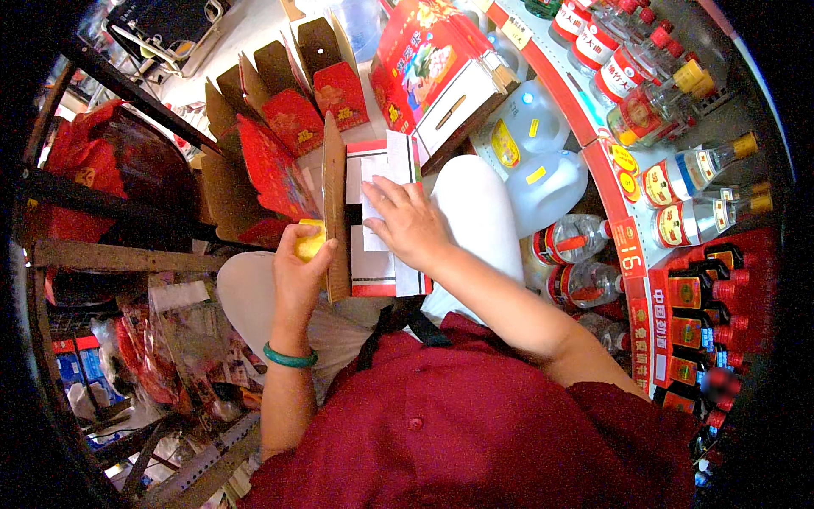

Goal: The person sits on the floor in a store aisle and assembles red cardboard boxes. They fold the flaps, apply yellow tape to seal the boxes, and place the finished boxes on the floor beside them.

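Observation:
A red and white cardboard box (371, 269) rests in front of my lap, by my knees. One brown flap (335, 212) stands upright along its left side. Outside that flap, my left hand (298, 265) is closed around what looks like a yellow roll of tape (310, 243), mostly covered by the fingers. My right hand (409, 222) lies with stretched fingers on the white flaps (400, 174) across the box top. A dark gap shows between the flaps near my right fingertips.
Open red cardboard boxes (292, 123) stand ahead to the left. Beyond my right knee are a red carton (428, 64) and large clear jugs (543, 182). A curved shelf (606, 182) of bottles lines my right; a metal rack (127, 254) runs along my left.

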The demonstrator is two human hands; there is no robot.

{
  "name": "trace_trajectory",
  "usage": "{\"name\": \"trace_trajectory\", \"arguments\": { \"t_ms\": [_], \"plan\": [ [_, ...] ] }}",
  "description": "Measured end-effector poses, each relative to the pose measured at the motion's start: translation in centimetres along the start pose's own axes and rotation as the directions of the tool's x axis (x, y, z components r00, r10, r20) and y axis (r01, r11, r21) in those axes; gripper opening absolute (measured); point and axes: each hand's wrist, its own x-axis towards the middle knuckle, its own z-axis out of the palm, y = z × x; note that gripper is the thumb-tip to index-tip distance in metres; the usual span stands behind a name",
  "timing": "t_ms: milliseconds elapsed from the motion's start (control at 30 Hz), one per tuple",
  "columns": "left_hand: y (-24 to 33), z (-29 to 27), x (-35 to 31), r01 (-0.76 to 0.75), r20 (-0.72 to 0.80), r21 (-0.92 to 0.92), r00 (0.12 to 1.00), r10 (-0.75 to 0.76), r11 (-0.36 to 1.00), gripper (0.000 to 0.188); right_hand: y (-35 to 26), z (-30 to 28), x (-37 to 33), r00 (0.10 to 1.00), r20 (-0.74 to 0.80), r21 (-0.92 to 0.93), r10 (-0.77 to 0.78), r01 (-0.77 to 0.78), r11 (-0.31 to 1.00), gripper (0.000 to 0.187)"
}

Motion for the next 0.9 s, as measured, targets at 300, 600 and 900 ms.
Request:
{"name": "trace_trajectory", "arguments": {
  "t_ms": [300, 600, 900],
  "plan": [
    [-0.7, 4.1, -0.7, -0.104, 0.002, 0.206, 0.994, 0.106, 0.973, 0.028, 1.4, 1.2, -0.6, 0.999, -0.047, 0.076, 0.01, -0.006, 0.997, 0.052],
    [-0.3, 5.3, -1.3, -0.141, -0.044, 0.365, 0.985, 0.168, 0.921, 0.032, 1.6, 1.0, -0.6, 0.998, -0.024, 0.07, 0.049, -0.047, 0.996, 0.048],
    [0.4, 6.1, -1.7, -0.241, 0.009, 0.518, 0.961, 0.277, 0.821, 0.034, 2.7, 2.5, -0.7, 0.997, -0.066, 0.174, 0.045, -0.033, 0.984, 0.035]
  ]
}}
